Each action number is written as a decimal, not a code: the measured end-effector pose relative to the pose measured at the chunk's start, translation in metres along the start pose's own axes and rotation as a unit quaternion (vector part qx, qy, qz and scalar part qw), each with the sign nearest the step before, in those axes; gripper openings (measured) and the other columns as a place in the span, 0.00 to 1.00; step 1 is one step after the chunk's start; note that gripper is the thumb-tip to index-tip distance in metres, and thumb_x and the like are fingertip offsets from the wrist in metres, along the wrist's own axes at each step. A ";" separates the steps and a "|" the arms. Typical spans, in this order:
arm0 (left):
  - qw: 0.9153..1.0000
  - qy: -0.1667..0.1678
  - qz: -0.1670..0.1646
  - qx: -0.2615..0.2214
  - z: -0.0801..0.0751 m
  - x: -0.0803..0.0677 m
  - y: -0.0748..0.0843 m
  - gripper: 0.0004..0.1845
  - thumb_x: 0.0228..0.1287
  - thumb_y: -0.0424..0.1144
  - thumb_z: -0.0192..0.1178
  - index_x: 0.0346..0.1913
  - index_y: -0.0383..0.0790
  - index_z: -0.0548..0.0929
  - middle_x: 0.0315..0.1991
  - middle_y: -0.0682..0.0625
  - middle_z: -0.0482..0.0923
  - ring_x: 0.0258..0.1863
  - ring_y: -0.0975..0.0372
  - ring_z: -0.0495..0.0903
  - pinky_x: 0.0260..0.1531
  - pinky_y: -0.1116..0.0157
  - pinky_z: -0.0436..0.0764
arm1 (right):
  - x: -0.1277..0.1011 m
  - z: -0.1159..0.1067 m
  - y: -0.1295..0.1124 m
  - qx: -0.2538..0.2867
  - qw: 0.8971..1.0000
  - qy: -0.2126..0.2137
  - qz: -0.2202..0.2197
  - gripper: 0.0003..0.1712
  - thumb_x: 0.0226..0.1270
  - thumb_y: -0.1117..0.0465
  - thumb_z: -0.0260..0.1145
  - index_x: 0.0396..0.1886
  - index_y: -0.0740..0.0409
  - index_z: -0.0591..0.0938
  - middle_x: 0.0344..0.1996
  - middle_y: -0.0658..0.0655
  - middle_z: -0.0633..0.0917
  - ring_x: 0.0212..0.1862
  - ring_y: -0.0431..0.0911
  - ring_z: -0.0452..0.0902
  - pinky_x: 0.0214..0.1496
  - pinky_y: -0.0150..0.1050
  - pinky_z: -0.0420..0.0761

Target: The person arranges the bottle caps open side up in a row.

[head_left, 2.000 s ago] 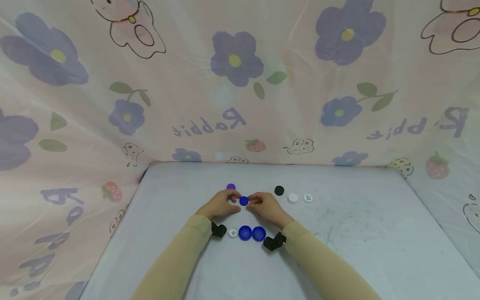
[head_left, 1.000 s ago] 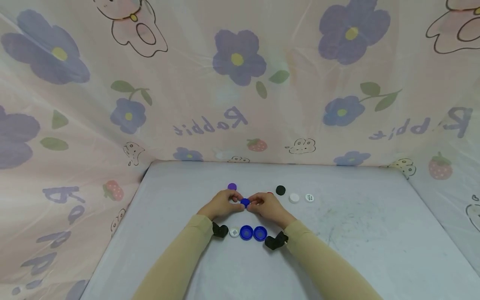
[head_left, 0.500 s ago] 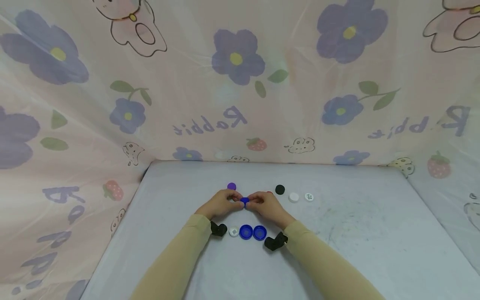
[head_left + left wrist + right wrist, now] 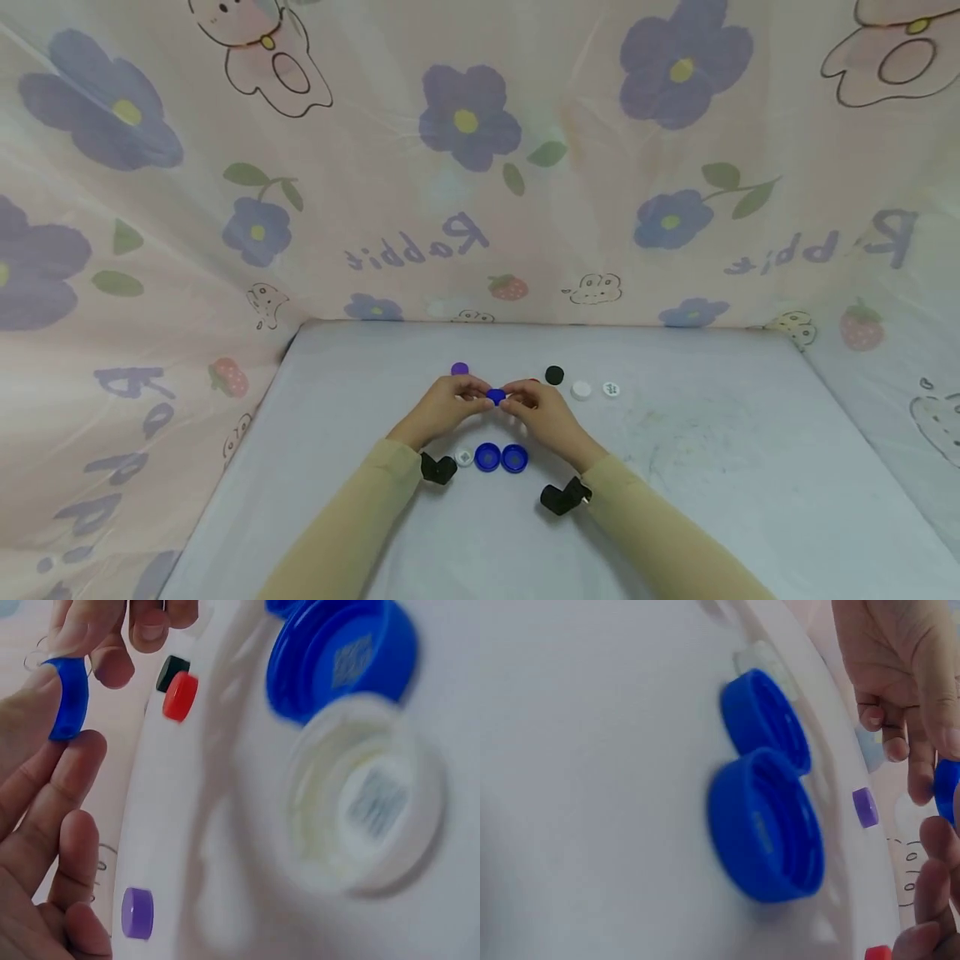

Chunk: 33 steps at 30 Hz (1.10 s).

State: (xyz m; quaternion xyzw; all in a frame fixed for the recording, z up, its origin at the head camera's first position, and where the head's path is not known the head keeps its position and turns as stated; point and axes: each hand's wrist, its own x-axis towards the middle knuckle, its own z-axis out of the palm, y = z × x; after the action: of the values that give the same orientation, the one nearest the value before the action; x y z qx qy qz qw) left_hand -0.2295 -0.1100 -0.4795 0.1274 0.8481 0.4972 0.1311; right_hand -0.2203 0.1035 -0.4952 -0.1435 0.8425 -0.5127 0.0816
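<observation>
Since two seconds ago both hands have lifted slightly off the table and the wrists have drawn back toward 6 o'clock; the cap between them has stayed put in the grip. The left hand and right hand pinch a small blue cap from opposite sides, thumb and forefinger tips on its rim, other fingers loosely curled; the left wrist view shows the cap edge-on between the fingertips. A two-sided rim grip of this kind probably serves to steady or turn it. The cap sits raised above the white table, near the middle. Just toward 6 o'clock of the hands lie two open blue caps, touching, hollow side up, with a white cap beside them at 9 o'clock. At 12 o'clock from the left hand, a purple cap. Toward 2 o'clock, a row: black cap, then two white caps. A red cap is almost hidden behind the right hand in the head view. Whether the pinched cap is hollow side up cannot be told.
</observation>
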 end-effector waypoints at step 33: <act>1.000 -0.001 0.009 0.006 0.008 -0.009 -0.002 0.16 0.63 0.48 0.65 0.52 0.49 0.85 0.44 0.58 0.83 0.44 0.63 0.77 0.45 0.61 0.77 | -0.010 0.003 0.006 -0.008 1.000 0.010 0.010 0.12 0.69 0.54 0.64 0.49 0.49 0.83 0.32 0.54 0.85 0.34 0.49 0.78 0.33 0.36 0.77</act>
State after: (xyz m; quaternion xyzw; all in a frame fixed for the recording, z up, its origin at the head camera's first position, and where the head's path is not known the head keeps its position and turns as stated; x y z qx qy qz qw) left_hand -0.2186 -0.1076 -0.4841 0.1360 0.8499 0.4930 0.1269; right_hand -0.2110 0.1071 -0.5022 -0.1304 0.8490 -0.5062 0.0768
